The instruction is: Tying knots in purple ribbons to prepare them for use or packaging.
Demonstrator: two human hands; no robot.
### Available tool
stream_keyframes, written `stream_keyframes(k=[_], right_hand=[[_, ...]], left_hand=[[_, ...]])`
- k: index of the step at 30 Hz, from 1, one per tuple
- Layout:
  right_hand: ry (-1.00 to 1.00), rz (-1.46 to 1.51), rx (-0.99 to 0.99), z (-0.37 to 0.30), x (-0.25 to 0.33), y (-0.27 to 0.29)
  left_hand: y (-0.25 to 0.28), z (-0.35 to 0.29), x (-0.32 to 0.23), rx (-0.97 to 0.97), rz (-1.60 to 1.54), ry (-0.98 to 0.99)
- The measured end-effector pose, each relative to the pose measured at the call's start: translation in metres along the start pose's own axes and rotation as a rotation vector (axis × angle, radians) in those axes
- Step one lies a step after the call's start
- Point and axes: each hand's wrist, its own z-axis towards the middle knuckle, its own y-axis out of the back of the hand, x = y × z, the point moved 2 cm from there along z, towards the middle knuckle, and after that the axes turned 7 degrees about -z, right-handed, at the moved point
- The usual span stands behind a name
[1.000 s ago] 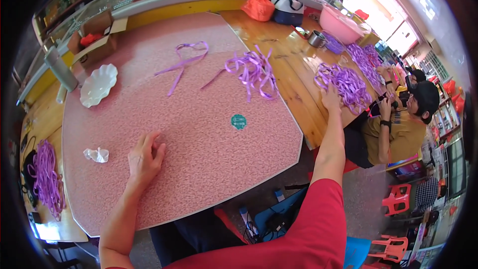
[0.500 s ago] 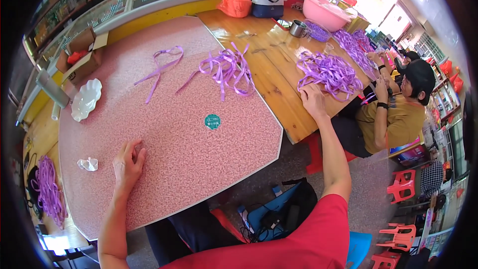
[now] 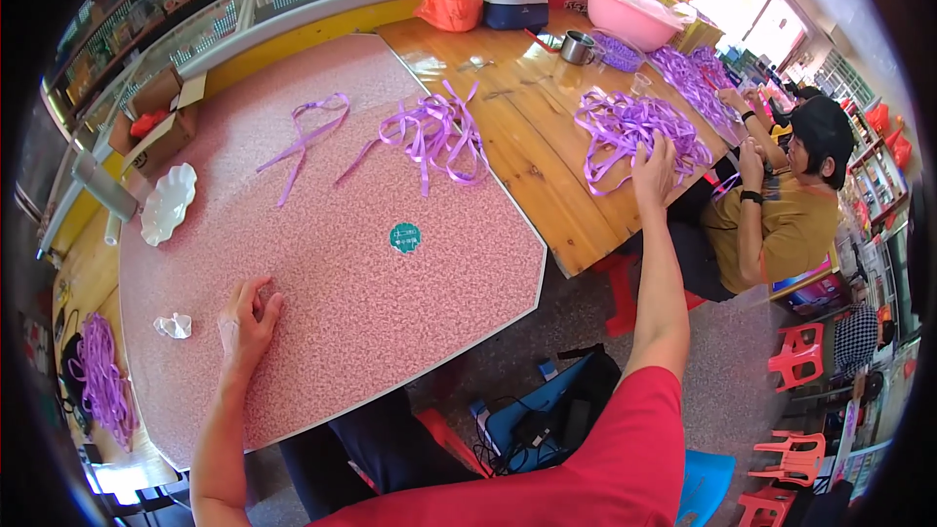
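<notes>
My left hand rests on the pink speckled tabletop, fingers loosely bent, thumb apart, holding nothing. A crumpled clear wrapper lies to its left. Across on the wooden table, my right hand reaches into a heap of purple ribbons. Its thumb and fingers look apart among the loops; the fingertips are partly lost in the ribbon, and no firm grip shows. A smaller bunch of purple ribbons and one separate looped ribbon lie on the far part of the pink top.
White scalloped dish, grey bottle and cardboard box stand at left. More ribbon lies far left. A metal mug, pink basin and bags are at the back. A person in a brown shirt sits at right.
My right hand has moved from the heap's near left edge rightward and further into the ribbons. My left hand stays in place. The view has shifted slightly.
</notes>
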Motion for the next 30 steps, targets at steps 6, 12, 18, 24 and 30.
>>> stream_keyframes(k=[6, 12, 18, 24, 30], right_hand=[[-0.043, -0.215, 0.263, -0.001, -0.061, -0.067], [0.387, 0.170, 0.191, -0.014, 0.090, -0.029], [0.204, 0.172, 0.207, -0.039, 0.107, -0.002], [0.128, 0.054, 0.297, -0.052, 0.072, -0.022], [0.229, 0.208, 0.415, -0.043, 0.059, -0.003]], left_hand=[[-0.006, 0.005, -0.006, 0.021, -0.046, -0.008], [0.007, -0.004, -0.002, -0.002, 0.016, 0.020], [0.001, -0.001, -0.002, 0.001, 0.017, -0.005], [-0.002, -0.003, 0.004, 0.010, 0.011, -0.017], [0.002, -0.003, -0.001, 0.014, 0.011, 0.006]])
